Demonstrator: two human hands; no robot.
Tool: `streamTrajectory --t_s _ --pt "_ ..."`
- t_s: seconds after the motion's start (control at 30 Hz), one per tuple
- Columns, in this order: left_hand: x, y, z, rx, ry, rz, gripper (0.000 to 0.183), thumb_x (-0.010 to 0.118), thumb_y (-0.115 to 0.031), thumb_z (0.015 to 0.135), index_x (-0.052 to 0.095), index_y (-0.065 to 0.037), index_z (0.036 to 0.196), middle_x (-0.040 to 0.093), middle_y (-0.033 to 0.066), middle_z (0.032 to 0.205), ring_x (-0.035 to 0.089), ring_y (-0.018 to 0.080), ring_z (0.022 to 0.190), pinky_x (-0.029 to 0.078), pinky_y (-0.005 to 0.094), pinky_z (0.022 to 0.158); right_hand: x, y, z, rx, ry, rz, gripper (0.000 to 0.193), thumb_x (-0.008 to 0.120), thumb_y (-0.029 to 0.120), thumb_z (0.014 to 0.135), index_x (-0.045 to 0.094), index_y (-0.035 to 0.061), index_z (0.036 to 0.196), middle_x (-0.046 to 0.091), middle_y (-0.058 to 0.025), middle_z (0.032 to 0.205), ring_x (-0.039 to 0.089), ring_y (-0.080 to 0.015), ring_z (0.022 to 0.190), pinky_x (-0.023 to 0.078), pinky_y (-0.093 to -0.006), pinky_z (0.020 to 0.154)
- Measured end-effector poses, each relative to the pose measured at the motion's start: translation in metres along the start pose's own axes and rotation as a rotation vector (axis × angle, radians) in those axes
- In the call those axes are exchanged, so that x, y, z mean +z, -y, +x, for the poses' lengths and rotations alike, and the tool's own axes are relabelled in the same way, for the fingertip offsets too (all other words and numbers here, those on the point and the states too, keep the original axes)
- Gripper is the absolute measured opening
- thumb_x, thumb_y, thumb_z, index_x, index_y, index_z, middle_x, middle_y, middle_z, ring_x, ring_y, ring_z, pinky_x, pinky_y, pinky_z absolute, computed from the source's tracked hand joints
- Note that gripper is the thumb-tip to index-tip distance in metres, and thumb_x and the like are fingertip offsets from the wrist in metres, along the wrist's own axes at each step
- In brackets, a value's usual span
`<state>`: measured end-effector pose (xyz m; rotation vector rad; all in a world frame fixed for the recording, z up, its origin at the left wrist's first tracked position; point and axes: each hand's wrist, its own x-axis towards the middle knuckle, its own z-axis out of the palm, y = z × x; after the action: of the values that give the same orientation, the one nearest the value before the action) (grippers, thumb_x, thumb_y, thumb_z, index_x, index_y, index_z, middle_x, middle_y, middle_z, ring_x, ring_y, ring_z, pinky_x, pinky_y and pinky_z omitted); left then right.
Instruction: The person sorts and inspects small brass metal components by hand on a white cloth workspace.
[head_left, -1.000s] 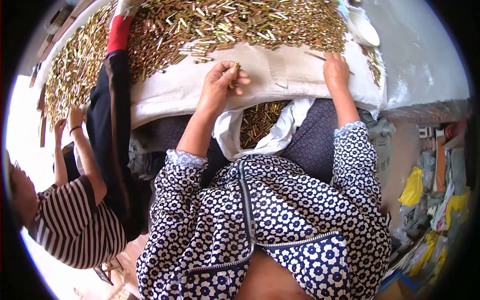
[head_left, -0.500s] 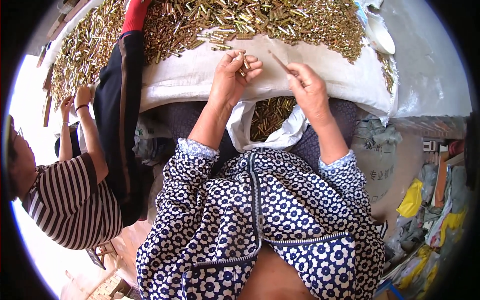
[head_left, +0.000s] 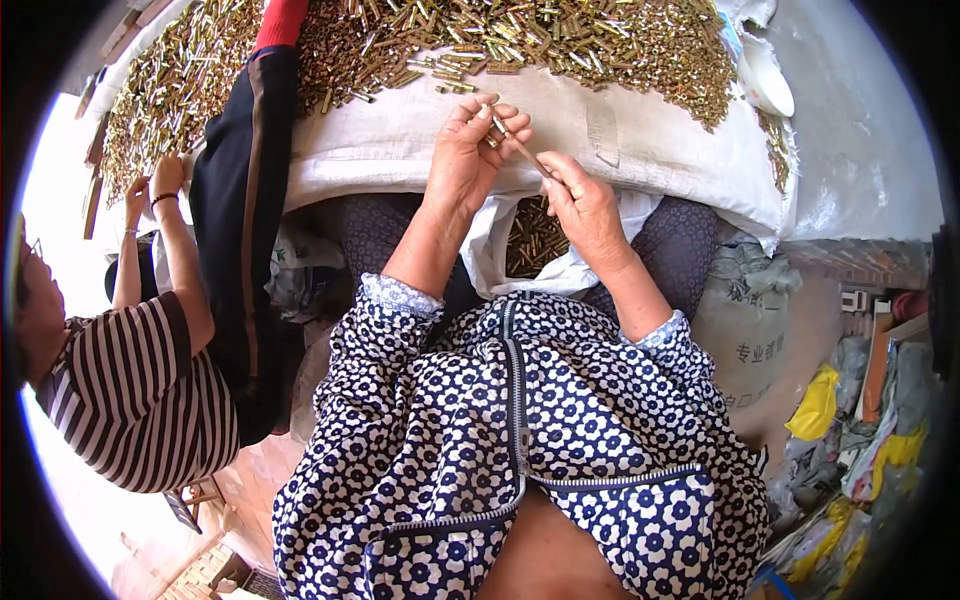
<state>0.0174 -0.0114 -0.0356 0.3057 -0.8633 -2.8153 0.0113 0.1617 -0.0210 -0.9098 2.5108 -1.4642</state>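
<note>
Two-handed at upper centre of frame, holding small brass-coloured pieces (head_left: 499, 126) in the half-curled left hand (head_left: 463, 147) and, in the right hand (head_left: 588, 207), a thin rod (head_left: 530, 157) pinched between thumb and fingers.

From the left one of two fisheye cameras on my head, I look down and forward over my jacket (head_left: 440, 450), close below, to my left hand (head_left: 468, 145) and right hand (head_left: 590, 215), then the cloth (head_left: 370, 150) farther off, upright and unmirrored, with a co-worker (head_left: 150, 390) toward the left rim
</note>
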Motion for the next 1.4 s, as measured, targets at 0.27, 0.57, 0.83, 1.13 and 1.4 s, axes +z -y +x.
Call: streamTrajectory --t_s 0.27,0.57,0.83,1.13,1.4 --pt "0.001 0.004 -0.005 0.025 0.078 0.050 0.021 0.048 -0.012 0.096 0.046 -0.002 0.115 0.059 0.0140 0.100 0.063 0.0260 0.093 0.054 0.0415 0.085 0.004 0.007 0.001 0.081 0.022 0.093 0.027 0.052 0.001 0.089 0.055 0.0052 0.116 0.060 -0.0033 0.076 0.055 -0.0091 0.059 0.047 -0.0239 0.056" --pt "0.017 0.010 -0.015 0.056 0.112 0.105 0.026 0.048 -0.011 0.095 0.043 -0.001 0.119 0.060 0.0103 0.098 0.064 0.0220 0.089 0.053 0.0322 0.080 0.009 0.014 0.006 0.124 0.040 0.362 0.026 0.048 0.006 0.094 0.052 0.0028 0.120 0.057 -0.0026 0.076 0.051 -0.0074 0.058 0.044 -0.0211 0.056" --pt "0.022 0.016 -0.008 0.052 0.105 0.116 0.024 0.047 -0.009 0.096 0.044 -0.002 0.118 0.059 0.0085 0.097 0.064 0.0182 0.086 0.053 0.0295 0.072 0.013 0.016 0.013 0.189 -0.017 0.502 0.022 0.045 0.005 0.093 0.053 -0.0013 0.112 0.054 -0.0021 0.071 0.048 -0.0064 0.052 0.040 -0.0205 0.049" --pt "0.026 0.022 -0.002 0.035 0.023 0.124 0.021 0.044 -0.009 0.097 0.044 -0.001 0.116 0.059 0.0088 0.093 0.063 0.0164 0.081 0.053 0.0250 0.066 0.017 0.012 0.017 0.360 -0.023 0.713 0.021 0.050 0.014 0.095 0.055 0.0054 0.113 0.053 0.0015 0.071 0.046 -0.0040 0.053 0.033 -0.0164 0.044" --pt "0.025 0.023 0.002 0.010 -0.021 0.142 0.023 0.046 -0.011 0.097 0.044 -0.001 0.117 0.061 0.0080 0.091 0.062 0.0134 0.075 0.049 0.0198 0.052 0.014 0.019 0.022 0.424 -0.024 0.826 0.017 0.049 0.013 0.094 0.054 0.0032 0.107 0.052 -0.0005 0.070 0.046 -0.0056 0.050 0.033 -0.0180 0.041"
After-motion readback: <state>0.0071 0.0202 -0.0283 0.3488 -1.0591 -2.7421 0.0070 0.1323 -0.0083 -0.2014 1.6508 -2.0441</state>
